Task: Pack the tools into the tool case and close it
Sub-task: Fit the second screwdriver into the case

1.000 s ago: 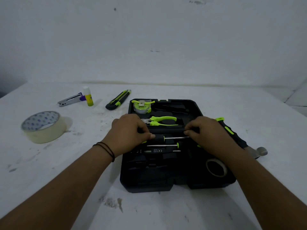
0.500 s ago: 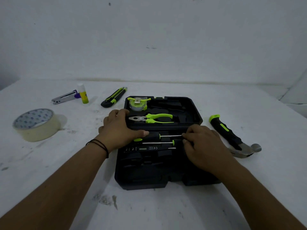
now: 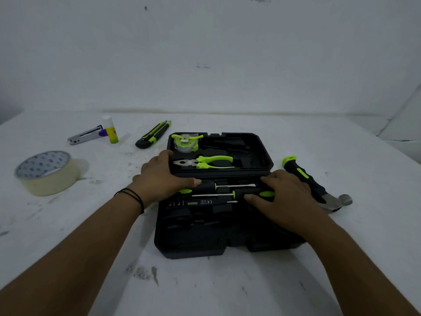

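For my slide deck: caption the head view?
Both hands seat screwdrivers in the open tool case; hammer waits outside.

Scuffed white table (image 3: pixel 227 288) carries an open black plastic tool case (image 3: pixel 193 245) at centre. To its left: roll of clear tape (image 3: pixel 49 176), silver stapler (image 3: pixel 85 135), yellow glue stick (image 3: pixel 111 131), black-and-green utility knife (image 3: pixel 153 134). Black-and-green claw hammer (image 3: pixel 305 176) lies right.

The open black plastic tool case (image 3: pixel 218 233) is lying on the white bench (image 3: pixel 205 288). The left hand (image 3: pixel 164 179) is resting on its nine o'clock edge; the right hand (image 3: pixel 284 197) is pressing a black-and-green screwdriver (image 3: pixel 248 193). At three o'clock, a black-handled claw hammer (image 3: pixel 312 183) is lying outside.
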Demonstrator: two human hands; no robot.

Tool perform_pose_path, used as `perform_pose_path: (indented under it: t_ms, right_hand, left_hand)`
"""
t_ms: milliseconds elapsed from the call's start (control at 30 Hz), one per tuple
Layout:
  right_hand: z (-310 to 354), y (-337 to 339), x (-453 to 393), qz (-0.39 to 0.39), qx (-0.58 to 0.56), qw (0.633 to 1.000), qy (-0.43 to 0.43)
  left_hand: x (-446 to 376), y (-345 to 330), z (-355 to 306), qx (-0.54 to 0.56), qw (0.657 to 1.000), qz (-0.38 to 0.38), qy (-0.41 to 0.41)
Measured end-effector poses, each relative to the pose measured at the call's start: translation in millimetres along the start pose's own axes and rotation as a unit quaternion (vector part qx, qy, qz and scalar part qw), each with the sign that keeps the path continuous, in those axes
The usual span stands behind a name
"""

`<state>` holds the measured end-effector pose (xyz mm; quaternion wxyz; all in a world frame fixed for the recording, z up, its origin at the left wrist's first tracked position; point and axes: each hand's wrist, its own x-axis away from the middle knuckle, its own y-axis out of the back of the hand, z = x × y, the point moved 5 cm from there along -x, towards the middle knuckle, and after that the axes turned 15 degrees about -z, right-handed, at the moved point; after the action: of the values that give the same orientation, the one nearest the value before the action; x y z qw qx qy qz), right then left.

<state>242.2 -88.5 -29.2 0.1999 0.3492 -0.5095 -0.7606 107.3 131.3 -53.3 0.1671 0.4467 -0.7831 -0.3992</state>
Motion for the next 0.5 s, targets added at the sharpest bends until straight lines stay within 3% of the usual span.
perform_pose_path:
  t_ms: [100, 167, 333, 500]
  right_hand:
    - [-6, 6, 7, -0.025, -0.003, 1.000, -0.008]
    - [-5, 8, 11, -0.041, -0.003, 0.999, 0.000]
    - [14, 5, 19, -0.067, -0.020, 0.996, 0.061]
    - [32, -11, 20, -0.046, -0.012, 0.994, 0.095]
  left_hand:
    - [10, 9, -14, -0.064, 0.988, -0.110, -0.085]
    - [19, 13, -27, -0.039, 0.972, -0.158, -0.172]
    - [45, 3, -46, -0.021, 0.941, -0.075, -0.328]
    - [54, 2, -47, -0.061, 0.935, -0.082, -0.339]
